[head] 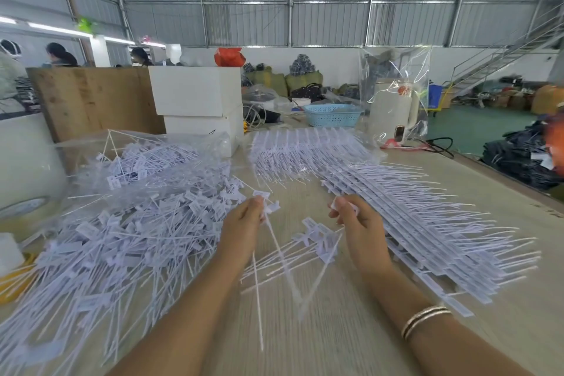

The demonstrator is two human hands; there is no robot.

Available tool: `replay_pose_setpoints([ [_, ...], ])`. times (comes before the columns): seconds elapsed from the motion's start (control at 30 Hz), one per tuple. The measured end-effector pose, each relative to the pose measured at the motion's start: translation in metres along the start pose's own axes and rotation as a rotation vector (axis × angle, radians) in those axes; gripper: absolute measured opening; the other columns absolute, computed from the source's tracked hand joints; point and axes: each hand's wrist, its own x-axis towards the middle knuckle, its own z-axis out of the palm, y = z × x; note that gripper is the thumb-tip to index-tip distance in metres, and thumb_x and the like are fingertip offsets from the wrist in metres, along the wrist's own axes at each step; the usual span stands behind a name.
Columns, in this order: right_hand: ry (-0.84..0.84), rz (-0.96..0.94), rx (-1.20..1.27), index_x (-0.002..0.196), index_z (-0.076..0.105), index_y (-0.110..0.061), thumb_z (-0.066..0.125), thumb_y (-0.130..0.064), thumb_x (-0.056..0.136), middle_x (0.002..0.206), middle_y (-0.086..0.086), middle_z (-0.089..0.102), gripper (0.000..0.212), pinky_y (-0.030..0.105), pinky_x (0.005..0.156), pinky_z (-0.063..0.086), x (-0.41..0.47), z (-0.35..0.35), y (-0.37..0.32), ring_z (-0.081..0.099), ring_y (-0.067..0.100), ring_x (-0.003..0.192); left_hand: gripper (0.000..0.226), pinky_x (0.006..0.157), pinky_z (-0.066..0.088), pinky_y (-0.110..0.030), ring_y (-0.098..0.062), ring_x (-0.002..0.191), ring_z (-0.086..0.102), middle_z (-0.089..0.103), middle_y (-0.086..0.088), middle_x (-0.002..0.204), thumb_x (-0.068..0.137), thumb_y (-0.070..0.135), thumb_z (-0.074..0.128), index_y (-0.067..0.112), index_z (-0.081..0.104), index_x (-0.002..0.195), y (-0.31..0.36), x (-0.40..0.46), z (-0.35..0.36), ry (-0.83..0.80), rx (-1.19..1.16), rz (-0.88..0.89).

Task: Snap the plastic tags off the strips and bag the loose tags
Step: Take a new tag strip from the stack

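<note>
My left hand (244, 223) pinches the heads of a few loose white plastic tags (268, 207), and their thin tails hang down toward me. My right hand (357, 223) grips a strip (323, 241) with several tags still fixed to it, held a little above the table. To the right lies a thick stack of whole tag strips (427, 217), tails fanned out to the right. On the left, a big heap of loose tags (128, 238) spreads over the table. Behind that heap, a clear plastic bag (146, 159) holds more loose tags.
White boxes (198, 101) are stacked at the back centre beside a wooden board (91, 101). A blue basket (332, 114) and a white kettle (390, 110) under clear plastic stand behind the strips. A large tape roll (27, 168) sits at far left. People work in the far left background.
</note>
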Motion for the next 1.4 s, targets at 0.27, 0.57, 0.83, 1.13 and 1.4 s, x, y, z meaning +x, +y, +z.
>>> replay_pose_setpoints([
  [0.27,-0.092,0.102,-0.545,0.082,0.054,-0.033,0.041,-0.037,0.099,0.087,-0.015,0.051,0.021,0.032,0.087,0.016,0.005,0.014,0.019,0.049,0.012,0.095,0.022,0.047,0.019,-0.017,-0.008,0.049,0.024,0.030,0.006,0.053,0.077,0.016,0.042,0.013,0.037,0.056,0.005,-0.008,0.006,-0.137,0.028,0.206],
  [0.57,-0.259,-0.142,-0.357,0.082,0.059,-0.037,0.044,-0.037,0.096,0.090,-0.017,0.059,0.020,0.040,0.096,0.029,-0.006,0.016,0.007,0.050,0.003,0.100,0.018,0.050,0.028,-0.022,-0.005,0.046,0.032,0.043,0.013,0.048,0.093,0.008,0.049,0.026,0.047,0.093,0.001,-0.019,0.014,-0.323,0.167,0.287],
  [0.83,-0.341,-0.106,-0.258,0.076,0.055,-0.023,0.056,-0.026,0.095,0.068,-0.005,0.061,0.019,0.038,0.089,0.026,-0.010,0.017,0.004,0.052,-0.004,0.069,0.019,0.057,0.036,-0.012,-0.002,0.058,0.046,0.053,0.013,0.066,0.091,0.013,0.056,0.031,0.053,0.090,0.001,-0.018,0.014,-0.247,0.118,0.285],
  [1.13,-0.436,-0.055,-0.167,0.063,0.057,-0.036,0.052,-0.053,0.081,0.065,-0.017,0.059,0.025,0.052,0.094,0.032,-0.010,0.015,0.006,0.053,0.012,0.082,0.036,0.060,0.035,-0.029,-0.013,0.056,0.043,0.048,0.003,0.056,0.094,0.025,0.050,0.020,0.057,0.060,-0.002,-0.015,0.010,-0.341,0.142,0.147],
  [1.4,-0.457,-0.061,-0.113,0.066,0.064,-0.030,0.067,-0.018,0.087,0.066,-0.013,0.057,0.024,0.048,0.085,0.037,-0.007,0.013,0.008,0.053,0.012,0.077,0.027,0.052,0.034,-0.018,-0.006,0.046,0.040,0.045,0.010,0.046,0.095,0.024,0.052,0.024,0.060,0.070,-0.003,-0.012,0.008,-0.397,0.155,0.165],
])
